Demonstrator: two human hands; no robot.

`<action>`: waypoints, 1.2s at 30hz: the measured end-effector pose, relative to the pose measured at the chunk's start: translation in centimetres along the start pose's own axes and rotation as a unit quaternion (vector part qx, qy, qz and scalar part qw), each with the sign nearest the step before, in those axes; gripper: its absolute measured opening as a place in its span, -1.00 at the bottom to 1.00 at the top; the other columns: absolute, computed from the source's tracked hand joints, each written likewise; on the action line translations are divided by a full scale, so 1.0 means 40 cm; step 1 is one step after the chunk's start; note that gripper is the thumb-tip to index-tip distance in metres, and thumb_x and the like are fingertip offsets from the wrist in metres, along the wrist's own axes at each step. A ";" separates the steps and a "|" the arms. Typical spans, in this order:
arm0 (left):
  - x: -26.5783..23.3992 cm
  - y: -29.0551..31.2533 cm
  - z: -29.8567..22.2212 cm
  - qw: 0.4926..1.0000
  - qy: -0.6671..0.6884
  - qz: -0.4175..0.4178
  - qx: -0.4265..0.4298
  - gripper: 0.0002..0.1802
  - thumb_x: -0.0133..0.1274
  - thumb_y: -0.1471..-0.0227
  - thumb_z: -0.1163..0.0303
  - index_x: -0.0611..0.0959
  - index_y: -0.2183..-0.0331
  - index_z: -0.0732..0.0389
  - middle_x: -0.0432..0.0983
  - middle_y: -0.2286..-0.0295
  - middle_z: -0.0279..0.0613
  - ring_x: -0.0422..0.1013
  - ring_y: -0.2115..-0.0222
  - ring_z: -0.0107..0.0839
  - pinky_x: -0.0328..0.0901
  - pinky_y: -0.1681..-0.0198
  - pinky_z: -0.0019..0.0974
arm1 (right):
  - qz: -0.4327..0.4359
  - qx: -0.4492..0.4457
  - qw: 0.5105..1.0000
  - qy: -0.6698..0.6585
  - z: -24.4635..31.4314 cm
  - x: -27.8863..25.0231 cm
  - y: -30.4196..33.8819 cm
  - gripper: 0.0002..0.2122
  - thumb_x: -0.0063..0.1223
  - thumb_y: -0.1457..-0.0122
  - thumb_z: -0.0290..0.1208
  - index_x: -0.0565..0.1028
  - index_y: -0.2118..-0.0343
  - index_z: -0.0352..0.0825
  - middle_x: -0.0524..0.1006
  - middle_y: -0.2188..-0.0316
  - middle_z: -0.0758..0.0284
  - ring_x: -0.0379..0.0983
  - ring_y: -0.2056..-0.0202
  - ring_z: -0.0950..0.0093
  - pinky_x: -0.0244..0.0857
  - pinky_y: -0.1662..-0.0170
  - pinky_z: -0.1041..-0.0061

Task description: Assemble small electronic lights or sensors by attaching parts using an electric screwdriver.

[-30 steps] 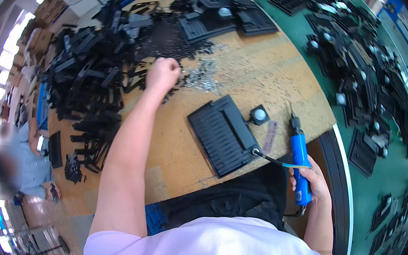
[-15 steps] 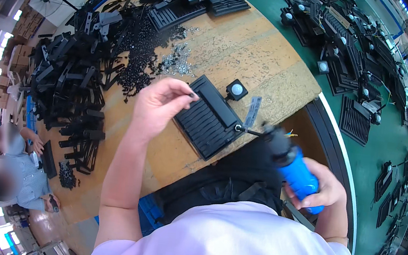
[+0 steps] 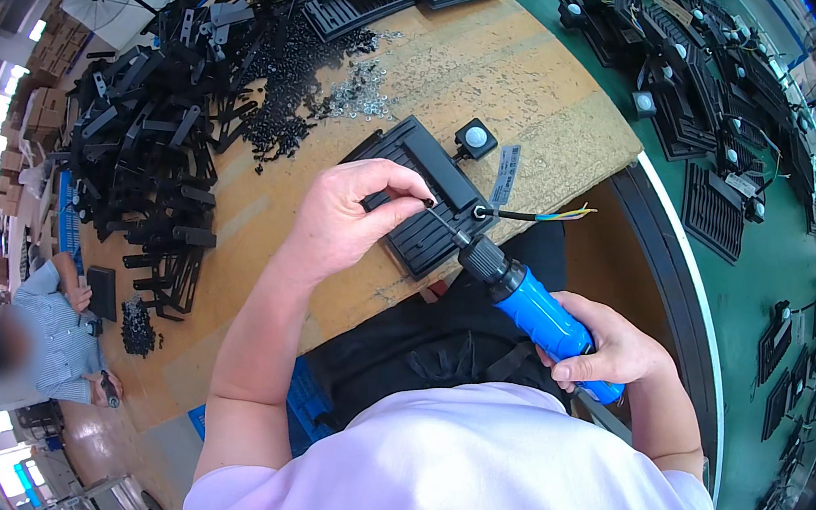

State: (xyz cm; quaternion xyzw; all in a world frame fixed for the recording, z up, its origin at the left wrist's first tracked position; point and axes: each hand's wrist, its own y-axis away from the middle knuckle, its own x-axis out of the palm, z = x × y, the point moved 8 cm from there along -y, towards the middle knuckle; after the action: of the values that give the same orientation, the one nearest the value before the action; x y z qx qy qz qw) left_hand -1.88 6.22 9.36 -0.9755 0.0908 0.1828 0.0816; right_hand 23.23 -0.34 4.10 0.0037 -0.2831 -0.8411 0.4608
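Note:
My right hand (image 3: pixel 614 349) is wrapped round a blue electric screwdriver (image 3: pixel 542 316) with a black collar. Its thin bit reaches up and left to the fingertips of my left hand (image 3: pixel 357 214). Thumb and forefinger there pinch a small dark screw (image 3: pixel 429 202), which seems to meet the bit's tip. Beneath them on the table lies a black finned floodlight housing (image 3: pixel 427 161), partly covered by my left hand. A square motion sensor (image 3: pixel 475 140) with a white dome sticks out from its side. A black cable (image 3: pixel 518 215) with bare coloured wires runs off to the right.
Black brackets (image 3: pixel 141 124) are heaped at left, beside loose dark screws (image 3: pixel 290 101) and silvery washers (image 3: pixel 361 92). More floodlights (image 3: pixel 356 7) lie at the table's far end and on the green surface (image 3: pixel 715 300) at right. A co-worker (image 3: pixel 58 326) is at far left.
The screwdriver has swung up and left, so its bit now meets my left fingertips. My left hand has shifted slightly right and down over the housing. The cable now lies out to the right.

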 end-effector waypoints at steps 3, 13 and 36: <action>0.002 0.002 -0.013 0.999 -0.039 0.002 0.020 -0.87 0.13 0.06 0.69 0.67 0.40 0.29 0.58 0.42 -0.27 0.45 0.36 -0.52 0.32 0.22 -0.44 | 0.008 -0.002 1.000 -0.024 -0.012 0.003 0.007 -0.31 0.36 0.02 -0.27 0.24 -0.13 -0.39 0.46 0.41 0.32 0.47 0.46 0.53 0.39 0.34 0.47; 0.027 0.001 -0.017 0.997 -0.072 0.012 0.038 -0.88 0.15 0.09 0.67 0.66 0.42 0.29 0.56 0.47 -0.28 0.44 0.41 -0.51 0.30 0.29 -0.46 | -0.007 0.010 1.000 -0.022 -0.027 -0.005 0.018 -0.30 0.34 0.00 -0.28 0.21 -0.15 -0.39 0.44 0.43 0.31 0.47 0.47 0.54 0.39 0.39 0.53; 0.202 0.078 0.061 0.935 -0.351 -0.028 0.041 -0.66 0.30 0.30 0.49 0.58 0.35 0.20 0.46 0.37 -0.17 0.37 0.28 -0.16 0.25 0.18 -0.16 | -0.028 0.070 0.996 -0.056 -0.235 -0.044 0.039 -0.30 0.28 -0.01 -0.21 0.19 -0.15 -0.39 0.46 0.42 0.27 0.48 0.46 0.51 0.39 0.32 0.47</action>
State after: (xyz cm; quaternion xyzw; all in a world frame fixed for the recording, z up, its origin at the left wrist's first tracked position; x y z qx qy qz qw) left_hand 4.04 2.46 3.71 -0.8472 0.0362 0.5073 0.1538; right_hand 27.98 -4.07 -3.48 -0.0028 -0.3668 -0.8305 0.4192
